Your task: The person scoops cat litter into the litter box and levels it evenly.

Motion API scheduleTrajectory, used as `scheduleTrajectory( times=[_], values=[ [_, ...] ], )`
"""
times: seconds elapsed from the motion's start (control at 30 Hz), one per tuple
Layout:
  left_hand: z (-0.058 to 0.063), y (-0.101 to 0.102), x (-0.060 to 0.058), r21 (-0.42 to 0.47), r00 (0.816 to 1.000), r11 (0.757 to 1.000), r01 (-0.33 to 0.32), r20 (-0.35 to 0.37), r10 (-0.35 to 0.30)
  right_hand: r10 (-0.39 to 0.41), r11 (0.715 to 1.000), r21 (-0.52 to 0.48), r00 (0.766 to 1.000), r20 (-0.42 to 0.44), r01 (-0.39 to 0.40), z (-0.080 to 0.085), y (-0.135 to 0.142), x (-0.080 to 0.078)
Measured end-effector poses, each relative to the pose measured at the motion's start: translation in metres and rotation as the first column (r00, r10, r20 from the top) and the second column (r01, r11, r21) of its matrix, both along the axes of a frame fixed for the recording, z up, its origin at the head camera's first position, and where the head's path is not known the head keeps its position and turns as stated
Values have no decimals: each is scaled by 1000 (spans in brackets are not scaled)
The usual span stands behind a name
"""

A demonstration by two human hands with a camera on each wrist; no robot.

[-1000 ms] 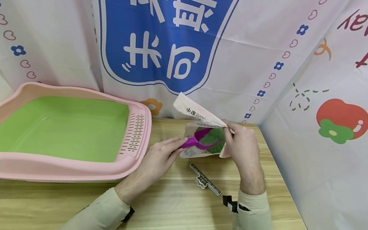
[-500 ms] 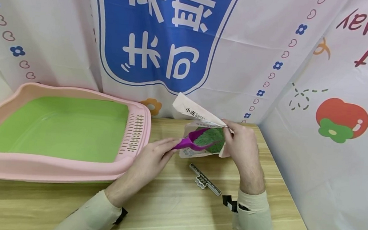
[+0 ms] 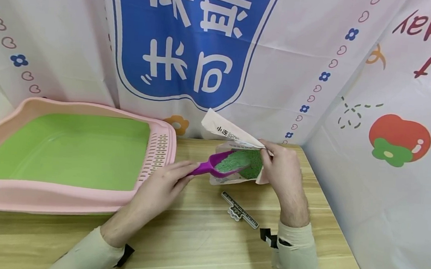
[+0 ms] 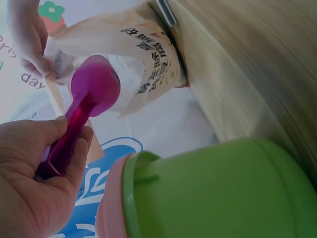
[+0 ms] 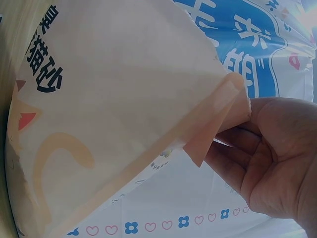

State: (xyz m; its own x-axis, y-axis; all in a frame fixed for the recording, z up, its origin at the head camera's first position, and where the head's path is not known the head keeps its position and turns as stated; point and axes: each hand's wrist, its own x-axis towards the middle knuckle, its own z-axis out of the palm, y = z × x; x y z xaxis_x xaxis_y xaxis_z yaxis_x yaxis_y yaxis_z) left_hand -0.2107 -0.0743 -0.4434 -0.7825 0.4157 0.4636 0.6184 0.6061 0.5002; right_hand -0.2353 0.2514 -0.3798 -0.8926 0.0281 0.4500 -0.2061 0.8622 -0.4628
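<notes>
Scoop [image 3: 210, 166] points right, axis seemingly level; left fingers [image 3: 182, 166] grip handle [image 4: 74, 133], right fingers [image 3: 270, 146] pinch bag [image 5: 114, 94].

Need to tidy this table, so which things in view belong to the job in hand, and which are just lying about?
In the job:
scoop, in the left hand
green granules, in scoop and bag
bag, pinched by the right hand
tray, probably

Lying about:
clip, on the table, touched by neither hand
</notes>
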Motion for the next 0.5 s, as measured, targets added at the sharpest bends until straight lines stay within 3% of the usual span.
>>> scheduleTrajectory(
  times=[0.5],
  values=[
    [11,-31,10,-11,998,999,-31,-53,30,0,1000,-1,1000,10,0,-1,-1,-1]
  ],
)
